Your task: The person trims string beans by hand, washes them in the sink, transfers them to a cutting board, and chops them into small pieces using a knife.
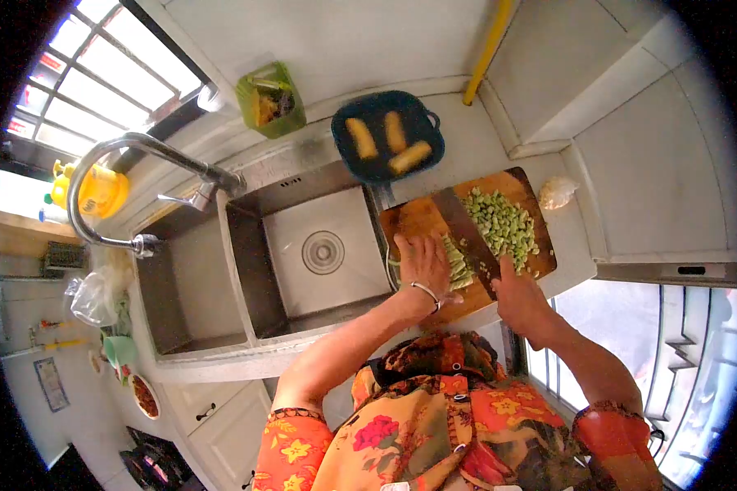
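Note:
A wooden cutting board (410,216) lies on the counter right of the sink. My right hand (522,299) is closed round the handle of a kitchen knife (465,227), whose wide dark blade slants across the board. Left of the blade, my left hand (422,265) presses its fingers down on a bunch of long green vegetable stalks (458,270), holding them against the wood. Chopped green pieces (504,225) are heaped on the blade's far side, and a few small bits lie beside the stalks.
A double steel sink (258,245) with a curved faucet (98,155) is at the left. Behind the board stands a dark blue basket (373,168) with three yellowish pieces. A green bin (282,123) holds scraps. A seashell (557,192) sits right of the board.

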Demonstrator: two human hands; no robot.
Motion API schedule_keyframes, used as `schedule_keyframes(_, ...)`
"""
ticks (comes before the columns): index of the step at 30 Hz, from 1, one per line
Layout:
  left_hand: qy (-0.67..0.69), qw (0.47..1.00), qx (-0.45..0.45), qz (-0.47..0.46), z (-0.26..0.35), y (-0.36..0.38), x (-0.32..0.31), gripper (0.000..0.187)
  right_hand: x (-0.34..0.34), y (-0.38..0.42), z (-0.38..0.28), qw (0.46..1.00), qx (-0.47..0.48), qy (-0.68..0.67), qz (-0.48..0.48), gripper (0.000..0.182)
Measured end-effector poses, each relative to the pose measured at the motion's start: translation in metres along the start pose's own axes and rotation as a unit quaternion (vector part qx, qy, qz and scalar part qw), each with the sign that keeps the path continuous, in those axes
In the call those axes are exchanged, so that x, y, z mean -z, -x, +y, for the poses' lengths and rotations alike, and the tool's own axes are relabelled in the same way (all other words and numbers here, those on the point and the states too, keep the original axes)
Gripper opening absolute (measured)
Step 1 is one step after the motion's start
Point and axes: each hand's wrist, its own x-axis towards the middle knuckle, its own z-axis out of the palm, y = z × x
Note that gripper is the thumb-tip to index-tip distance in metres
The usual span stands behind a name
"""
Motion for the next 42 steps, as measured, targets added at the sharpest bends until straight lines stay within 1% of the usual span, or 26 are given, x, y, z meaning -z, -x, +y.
schedule_keyframes(4, -0.002, 0.999, 0.006, 0.053, -0.005, 0.003, -0.005, 0.113, -0.008, 0.008, 0.005, 1.0, 0.007, -0.012, 0.008, 0.021)
schedule_keyframes(7, 0.015, 0.996, 0.005, 0.089, -0.004, 0.0, -0.017, 0.106, -0.01, 0.01, 0.007, 1.0, 0.005, -0.016, -0.018, 0.022)
schedule_keyframes(9, 0.021, 0.994, 0.009, 0.105, -0.003, 0.0, -0.022, 0.102, -0.01, 0.006, 0.006, 0.998, -0.011, -0.015, -0.054, 0.023)
schedule_keyframes(10, 0.005, 0.995, 0.006, 0.095, -0.002, 0.001, -0.022, 0.098, -0.008, 0.006, 0.003, 0.998, -0.013, -0.014, -0.057, 0.023)
schedule_keyframes(12, -0.01, 0.997, 0.002, 0.082, -0.002, 0.002, -0.022, 0.094, -0.002, 0.004, -0.004, 0.997, -0.022, -0.007, -0.07, 0.03)
schedule_keyframes(13, -0.003, 0.996, 0.002, 0.087, -0.002, 0.001, -0.023, 0.09, -0.002, 0.001, -0.005, 0.997, -0.024, -0.007, -0.073, 0.03)
schedule_keyframes(15, 0.007, 0.996, -0.003, 0.087, -0.002, 0.001, -0.028, 0.087, -0.005, -0.005, -0.003, 0.996, -0.011, 0.03, -0.088, 0.04)
schedule_keyframes(16, 0.016, 0.995, -0.004, 0.101, -0.002, 0.0, -0.032, 0.085, -0.007, -0.008, -0.003, 0.995, -0.014, 0.031, -0.091, 0.04)
schedule_keyframes(18, 0.027, 0.993, -0.009, 0.111, 0.0, 0.001, -0.036, 0.082, -0.014, -0.016, -0.003, 0.997, 0.002, 0.029, -0.072, 0.025)
schedule_keyframes(19, 0.042, 0.991, -0.01, 0.123, 0.001, 0.003, -0.037, 0.081, -0.021, -0.021, -0.001, 0.997, -0.002, 0.028, -0.075, 0.025)
schedule_keyframes(20, 0.056, 0.989, -0.006, 0.138, -0.001, 0.002, -0.037, 0.079, -0.029, -0.032, 0.001, 0.998, 0.026, 0.022, -0.059, 0.025)
schedule_keyframes(21, 0.056, 0.989, -0.005, 0.135, -0.001, 0.002, -0.038, 0.079, -0.037, -0.039, 0.003, 0.998, 0.053, 0.015, -0.044, 0.025)
schedule_keyframes(22, 0.069, 0.988, -0.006, 0.137, -0.001, 0.002, -0.039, 0.079, -0.046, -0.041, 0.004, 0.997, 0.052, 0.015, -0.046, 0.025)
schedule_keyframes(24, 0.081, 0.986, -0.004, 0.144, -0.002, -0.002, -0.04, 0.079, -0.058, -0.042, 0.003, 0.991, 0.106, -0.005, 0.077, 0.025)
schedule_keyframes(25, 0.082, 0.985, -0.006, 0.151, 0.0, 0.001, -0.044, 0.08, -0.059, -0.039, 0.003, 0.992, 0.104, -0.008, 0.077, 0.025)
schedule_keyframes(27, 0.076, 0.983, -0.007, 0.17, 0.0, 0.0, -0.044, 0.08, -0.05, -0.044, 0.001, 1.0, 0.016, 0.007, -0.007, 0.029)
schedule_keyframes(28, 0.079, 0.98, -0.006, 0.183, 0.001, 0.001, -0.043, 0.081, -0.049, -0.045, 0.003, 1.0, 0.018, 0.006, 0.001, 0.029)
schedule_keyframes(30, 0.081, 0.976, -0.005, 0.2, 0.0, 0.003, -0.043, 0.082, -0.048, -0.045, 0.009, 0.998, 0.003, -0.062, 0.029, 0.032)
schedule_keyframes(31, 0.088, 0.979, -0.008, 0.184, 0.0, 0.003, -0.044, 0.083, -0.046, -0.043, 0.01, 0.998, 0.005, -0.062, 0.033, 0.032)
schedule_keyframes(33, 0.094, 0.981, -0.013, 0.168, 0.001, 0.004, -0.046, 0.085, -0.043, -0.037, 0.01, 0.997, 0.063, 0.009, 0.049, 0.034)
schedule_keyframes(34, 0.093, 0.981, -0.013, 0.169, 0.001, 0.004, -0.047, 0.085, -0.039, -0.034, 0.008, 0.997, 0.063, 0.009, 0.052, 0.034)
schedule_keyframes(36, 0.093, 0.98, -0.013, 0.173, 0.0, 0.003, -0.045, 0.085, -0.027, -0.027, 0.0, 0.997, 0.026, -0.061, 0.032, 0.031)
schedule_keyframes(37, 0.1, 0.98, -0.014, 0.169, 0.0, 0.004, -0.044, 0.085, -0.018, -0.021, -0.006, 0.997, 0.026, -0.06, 0.034, 0.031)
schedule_keyframes(39, 0.108, 0.98, -0.016, 0.164, -0.001, 0.004, -0.044, 0.085, -0.003, -0.008, -0.017, 1.0, -0.016, -0.01, 0.007, 0.031)
schedule_keyframes(40, 0.11, 0.981, -0.016, 0.157, -0.001, 0.004, -0.045, 0.085, -0.002, -0.004, -0.017, 1.0, -0.017, -0.009, 0.007, 0.031)
schedule_keyframes(42, 0.112, 0.982, -0.015, 0.151, 0.001, 0.002, -0.048, 0.085, -0.003, 0.005, -0.012, 0.999, 0.021, 0.023, 0.017, 0.025)
